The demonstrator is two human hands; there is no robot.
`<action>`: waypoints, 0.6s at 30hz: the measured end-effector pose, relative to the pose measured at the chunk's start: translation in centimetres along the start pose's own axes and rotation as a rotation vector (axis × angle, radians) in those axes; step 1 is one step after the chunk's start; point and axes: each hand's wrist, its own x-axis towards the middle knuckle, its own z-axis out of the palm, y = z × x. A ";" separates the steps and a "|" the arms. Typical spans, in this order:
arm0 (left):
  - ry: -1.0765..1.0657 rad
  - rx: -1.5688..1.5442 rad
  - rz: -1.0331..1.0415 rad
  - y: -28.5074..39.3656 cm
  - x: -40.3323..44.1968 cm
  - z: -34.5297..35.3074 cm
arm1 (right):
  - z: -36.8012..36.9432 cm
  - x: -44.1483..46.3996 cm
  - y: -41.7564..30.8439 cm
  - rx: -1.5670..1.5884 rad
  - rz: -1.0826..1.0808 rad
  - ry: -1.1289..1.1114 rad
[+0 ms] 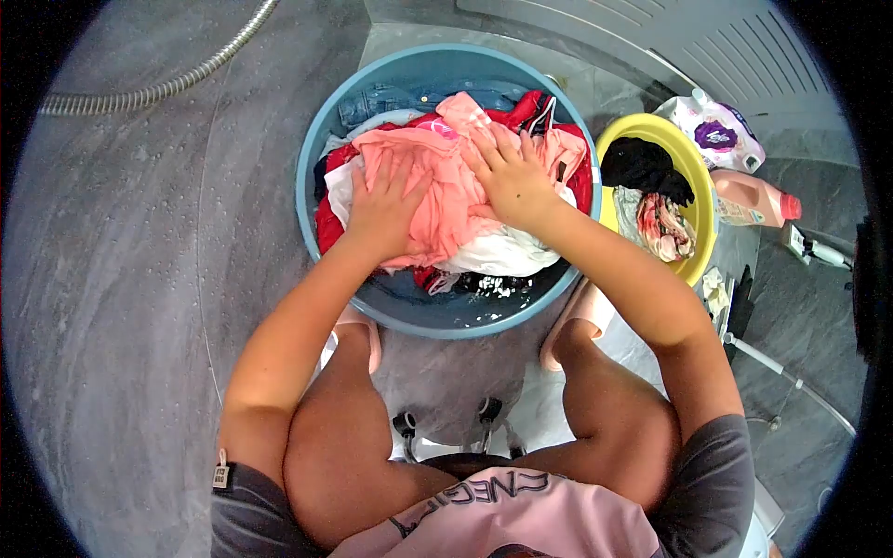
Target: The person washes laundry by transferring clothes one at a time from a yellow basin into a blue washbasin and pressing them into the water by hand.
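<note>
A large round blue basin (419,321) holds a heap of wet clothes with some water at its near side. My left hand (383,209) lies with fingers spread on a salmon-pink garment (442,209) on top of the heap. To its right, my right hand (513,181) also rests flat on the pink cloth, fingers apart. White cloth (507,253) shows below my right hand, and red cloth (330,226) sticks out at the left edge. Jeans-like blue fabric (372,102) lies at the far side. Neither hand grips anything visible.
A yellow basin (707,228) with black and patterned cloths stands right of the blue one. Beyond it are a white and purple bag (716,135) and a pink bottle (753,200) with a red cap. A metal hose (177,88) hangs at the upper left.
</note>
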 end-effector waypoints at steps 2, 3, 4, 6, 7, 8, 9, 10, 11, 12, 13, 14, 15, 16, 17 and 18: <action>0.008 0.010 -0.004 0.1 0.1 0.3 | 0.1 0.2 -0.1 -0.040 -0.010 -0.018; 0.016 0.019 -0.009 0.1 0.2 0.5 | 0.2 0.3 -0.1 -0.039 -0.008 -0.018; 0.015 0.018 -0.007 0.1 0.3 0.7 | 0.3 0.4 -0.1 -0.053 -0.011 -0.030; 0.004 0.076 -0.012 0.0 0.5 1.2 | 0.6 0.5 -0.1 -0.065 -0.014 -0.041; 0.004 0.077 -0.011 -0.1 0.6 1.5 | 0.7 0.6 -0.1 -0.093 -0.017 -0.050; 0.012 0.087 -0.008 -0.1 0.7 1.7 | 0.9 0.7 -0.2 -0.123 -0.020 -0.059; 0.018 0.097 -0.006 -0.2 0.8 1.9 | 1.1 0.8 -0.2 -0.122 -0.019 -0.058; 0.018 0.097 -0.005 -0.2 0.8 2.1 | 1.3 0.8 -0.3 -0.134 -0.014 -0.073; 0.003 0.094 -0.001 -0.2 0.8 1.9 | 1.3 0.9 -0.4 -0.145 -0.008 -0.087; -0.012 0.091 0.004 -0.2 0.9 1.7 | 1.2 1.0 -0.5 -0.144 -0.007 -0.087; -0.013 0.091 0.005 -0.3 1.0 2.2 | 1.2 1.1 -0.6 -0.168 -0.001 -0.142; 0.033 0.107 0.021 -0.5 1.2 2.8 | 1.1 1.3 -0.7 -0.192 0.006 -0.197; 0.078 0.124 0.037 -0.6 1.3 3.4 | 1.0 1.4 -0.9 -0.190 0.007 -0.197; 0.077 0.124 0.039 -0.7 1.3 4.1 | 0.9 1.6 -0.9 -0.213 0.008 -0.261; 0.064 0.159 0.048 -0.7 1.3 4.2 | 0.7 1.8 -1.0 -0.236 0.008 -0.324; 0.051 0.194 0.058 -0.7 1.4 4.4 | 0.6 2.0 -1.2 -0.235 0.009 -0.325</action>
